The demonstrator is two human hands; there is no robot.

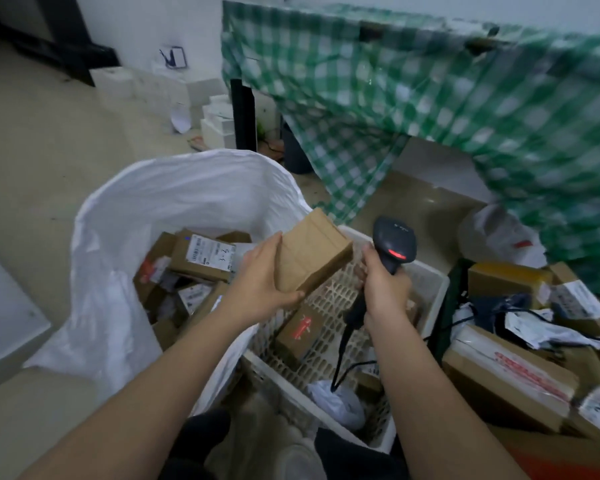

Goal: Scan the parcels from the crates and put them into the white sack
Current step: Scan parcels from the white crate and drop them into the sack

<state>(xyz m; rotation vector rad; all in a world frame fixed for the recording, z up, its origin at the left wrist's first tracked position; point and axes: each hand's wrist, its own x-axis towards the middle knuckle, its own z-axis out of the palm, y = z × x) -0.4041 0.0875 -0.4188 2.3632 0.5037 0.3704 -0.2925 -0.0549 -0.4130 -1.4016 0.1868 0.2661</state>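
My left hand (262, 278) grips a plain brown cardboard parcel (312, 252) above the rim between the sack and the crate. Just to its right, my right hand (383, 289) holds a black barcode scanner (395, 244) by its handle, its red light on and its cable hanging down into the crate. The white sack (118, 237) stands open at the left with several labelled cardboard parcels inside. Under my hands is a white perforated crate (426, 292) holding a brown box with red print (300, 332) and a white plastic packet (336, 400).
A second heap of parcels (506, 372) and mailer bags lies at the right, partly in a dark crate. A table draped in green checked cloth (430, 109) stands behind. White foam blocks (219, 123) sit by the far wall. A white board (4, 306) lies at the left.
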